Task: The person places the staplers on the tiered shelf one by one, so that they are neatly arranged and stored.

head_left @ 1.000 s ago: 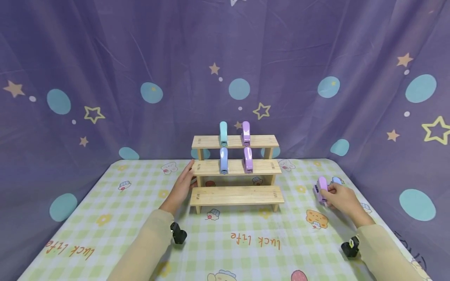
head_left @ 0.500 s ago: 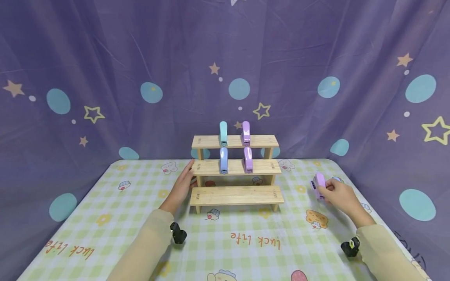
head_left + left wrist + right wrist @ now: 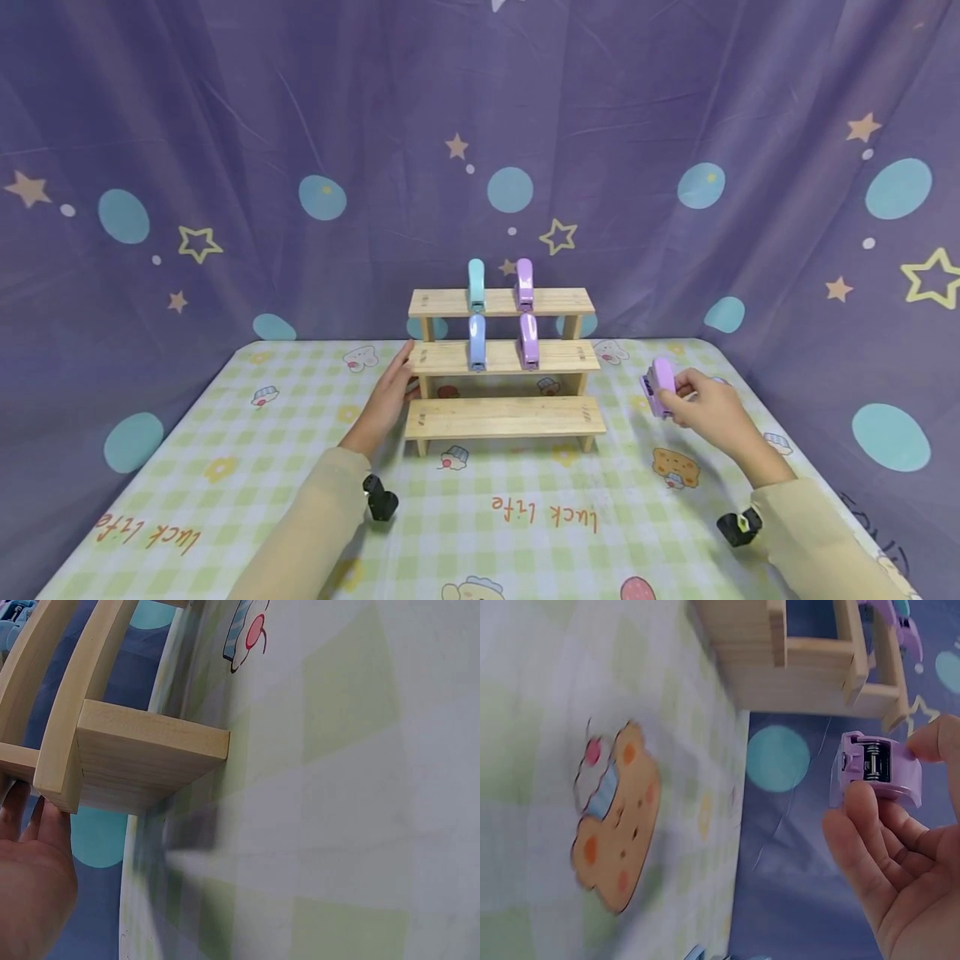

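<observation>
My right hand (image 3: 711, 408) pinches a purple stapler (image 3: 661, 385), raised a little over the cloth right of a three-tier wooden display stand (image 3: 504, 414). In the right wrist view, thumb and fingertips press its opposite sides, and its dark inner mechanism (image 3: 875, 762) faces the camera. My left hand (image 3: 385, 402) holds the stand at the left end of its middle tier; some fingertips are hidden by the wood. A teal stapler (image 3: 476, 284) and a purple one (image 3: 524, 285) stand on the top tier. Below them, the middle tier bears a blue stapler (image 3: 477, 342) and another purple one (image 3: 529, 341).
A green-checked cloth (image 3: 300, 517) with printed pictures covers the table. Behind the right hand a bit of blue (image 3: 719, 381) shows, and a blue object (image 3: 696, 952) is cut off at the right wrist view's bottom edge. A purple curtain (image 3: 375, 125) encloses the back and sides.
My right hand has lifted the purple stapler off the cloth and carried it left toward the stand, away from the blue stapler beside it. The left hand has stayed put.
</observation>
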The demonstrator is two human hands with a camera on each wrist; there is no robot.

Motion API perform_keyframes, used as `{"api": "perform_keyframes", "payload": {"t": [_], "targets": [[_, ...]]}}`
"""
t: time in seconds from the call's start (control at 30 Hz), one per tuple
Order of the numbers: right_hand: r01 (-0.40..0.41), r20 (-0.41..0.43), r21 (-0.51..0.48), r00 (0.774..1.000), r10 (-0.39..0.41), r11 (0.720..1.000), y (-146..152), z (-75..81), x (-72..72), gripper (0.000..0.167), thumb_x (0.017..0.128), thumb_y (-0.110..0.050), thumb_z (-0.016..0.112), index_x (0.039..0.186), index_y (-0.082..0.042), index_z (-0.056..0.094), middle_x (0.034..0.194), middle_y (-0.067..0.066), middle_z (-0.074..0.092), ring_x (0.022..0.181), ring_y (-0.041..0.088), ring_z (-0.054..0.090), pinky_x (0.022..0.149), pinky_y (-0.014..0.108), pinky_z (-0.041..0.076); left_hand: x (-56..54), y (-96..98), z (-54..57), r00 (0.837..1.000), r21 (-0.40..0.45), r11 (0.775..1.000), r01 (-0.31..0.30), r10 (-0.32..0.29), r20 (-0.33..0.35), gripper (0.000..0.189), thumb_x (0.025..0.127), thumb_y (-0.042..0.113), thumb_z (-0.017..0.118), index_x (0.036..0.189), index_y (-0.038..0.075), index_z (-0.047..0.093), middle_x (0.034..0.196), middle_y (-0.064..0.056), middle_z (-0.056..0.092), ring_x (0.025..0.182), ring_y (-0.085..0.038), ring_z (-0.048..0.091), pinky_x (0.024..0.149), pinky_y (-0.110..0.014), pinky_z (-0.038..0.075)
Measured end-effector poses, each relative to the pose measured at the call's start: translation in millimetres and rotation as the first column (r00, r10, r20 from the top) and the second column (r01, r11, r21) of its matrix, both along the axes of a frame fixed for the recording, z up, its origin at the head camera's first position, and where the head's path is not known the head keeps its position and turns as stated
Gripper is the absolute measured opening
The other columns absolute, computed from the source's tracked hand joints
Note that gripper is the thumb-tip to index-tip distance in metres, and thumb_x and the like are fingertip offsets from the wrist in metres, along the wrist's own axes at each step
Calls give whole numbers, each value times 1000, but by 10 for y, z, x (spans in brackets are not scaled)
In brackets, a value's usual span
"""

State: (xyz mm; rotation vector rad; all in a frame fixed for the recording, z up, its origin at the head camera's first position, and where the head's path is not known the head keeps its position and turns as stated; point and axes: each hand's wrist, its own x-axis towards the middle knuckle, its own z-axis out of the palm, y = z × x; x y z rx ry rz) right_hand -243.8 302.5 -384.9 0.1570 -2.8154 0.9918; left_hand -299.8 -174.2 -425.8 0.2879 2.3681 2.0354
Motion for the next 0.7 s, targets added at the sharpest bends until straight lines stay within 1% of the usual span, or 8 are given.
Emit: {"api": "perform_keyframes", "payload": {"t": [0.1, 0.2, 0.27, 0.47, 0.57, 0.7], "targets": [[-27, -14, -1, 1000, 27, 1000, -75, 30, 10, 29, 96, -30, 63, 106, -3, 59, 98, 10, 68, 71, 12, 67, 63, 30, 55, -6, -3, -9, 1000, 3, 1000, 0, 0, 2, 54, 111, 38, 28, 163, 32, 12, 165, -9, 20, 145, -32, 30, 116, -49, 32], [-51, -35, 6, 998, 51, 999, -156, 64, 24, 27, 96, -28, 64, 105, -3, 60, 95, 7, 68, 69, 12, 66, 61, 29, 54, -5, -8, -18, 1000, 10, 1000, 3, -3, -2, 54, 111, 38, 29, 162, 32, 13, 164, -10, 20, 145, -33, 31, 116, -48, 32], [-62, -49, 11, 997, 62, 998, -207, 88, 34, 25, 95, -27, 65, 103, -4, 60, 91, 6, 69, 67, 12, 66, 61, 30, 53, -7, -6, -18, 1000, 4, 1000, -4, 4, 8, 54, 111, 41, 30, 162, 34, 13, 164, -8, 21, 144, -32, 32, 116, -47, 33], [-104, -33, 1, 994, 104, 995, -351, 147, 83, 24, 96, -29, 66, 103, -6, 61, 91, 3, 67, 67, 12, 66, 61, 32, 52, -10, -8, -20, 1000, -1, 1000, -13, 13, 6, 54, 111, 40, 30, 162, 33, 14, 164, -7, 21, 144, -32, 33, 115, -46, 34], [-121, -34, 2, 992, 121, 993, -426, 166, 106, 23, 95, -28, 67, 102, -7, 61, 91, 3, 67, 66, 12, 66, 60, 32, 53, -10, -11, -19, 1000, 0, 1000, -10, 10, 0, 53, 111, 39, 29, 162, 32, 14, 164, -8, 21, 145, -31, 31, 116, -47, 33], [-162, -34, -22, 986, 161, 987, -538, 168, 118, 22, 95, -27, 67, 101, -7, 61, 90, 2, 67, 66, 15, 67, 59, 30, 54, -11, -11, -15, 1000, -1, 1000, -11, 11, 0, 54, 111, 38, 29, 162, 32, 14, 164, -8, 21, 145, -31, 31, 116, -48, 33]]}}
